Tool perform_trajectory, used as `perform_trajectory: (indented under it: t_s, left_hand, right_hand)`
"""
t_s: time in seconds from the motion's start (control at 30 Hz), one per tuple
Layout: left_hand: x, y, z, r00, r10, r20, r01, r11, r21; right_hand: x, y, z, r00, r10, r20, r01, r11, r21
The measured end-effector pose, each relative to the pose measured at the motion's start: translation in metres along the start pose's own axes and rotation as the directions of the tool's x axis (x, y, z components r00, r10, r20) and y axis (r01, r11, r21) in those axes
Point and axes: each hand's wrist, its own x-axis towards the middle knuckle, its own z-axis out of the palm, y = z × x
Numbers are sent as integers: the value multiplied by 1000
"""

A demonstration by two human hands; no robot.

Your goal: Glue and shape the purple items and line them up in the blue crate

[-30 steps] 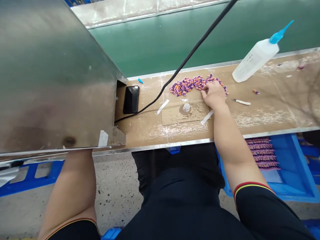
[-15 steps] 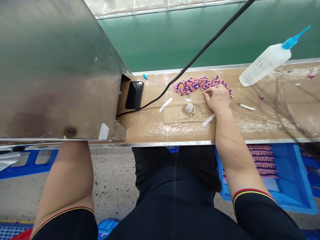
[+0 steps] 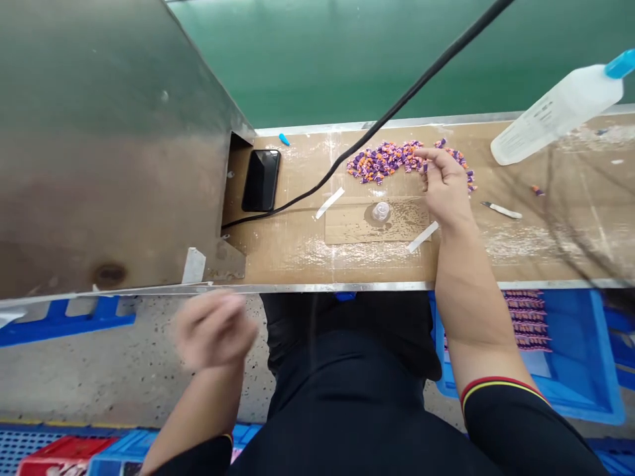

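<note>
My left hand [image 3: 215, 329] is in front of the table edge, just right of the metal box's lower corner. Motion blurs its fingers, so whether it holds anything does not show. Over the right part of a pile of small purple, orange and pink pieces [image 3: 381, 162], my right hand [image 3: 444, 185] has its thumb and fingers drawn together. What lies between those fingertips is too small to make out against the pile. A small clear round cup [image 3: 381, 211] sits on a wet-spotted cardboard piece [image 3: 347, 225] left of the right wrist.
A metal box [image 3: 124, 165] fills the left side. A black cable [image 3: 397, 106] crosses above the table. Around are a phone [image 3: 261, 180], a small knife [image 3: 502, 210], white tape strips [image 3: 423, 237], a leaning squeeze bottle [image 3: 555, 116] and a blue crate [image 3: 575, 357] with rows of pieces.
My left hand has come out from behind the metal box and is in view. My right hand has shifted slightly right and up over the pile. The camera view has tilted a little.
</note>
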Motion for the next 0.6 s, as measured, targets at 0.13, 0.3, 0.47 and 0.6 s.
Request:
perform_trajectory:
  t_s: [0.13,0.3,0.47,0.6]
  left_hand:
    - [1,19,98,955,206,214,-119,925,-361]
    - [35,26,175,913,39,406,237,759,-606]
    - [60,17,229,824,-9,567,460,594,-660]
    - [58,6,242,772,2,636,550,498,-670]
  right_hand:
    - [-3,-15,2,997,52,53,-58,991,122]
    - [-10,-44,4,990,75,121,-96,980,176]
    - [-19,-71,-1,983,61,174,-68,997,32]
    - [-22,-81,-7,975,-51,215,65,996,-57]
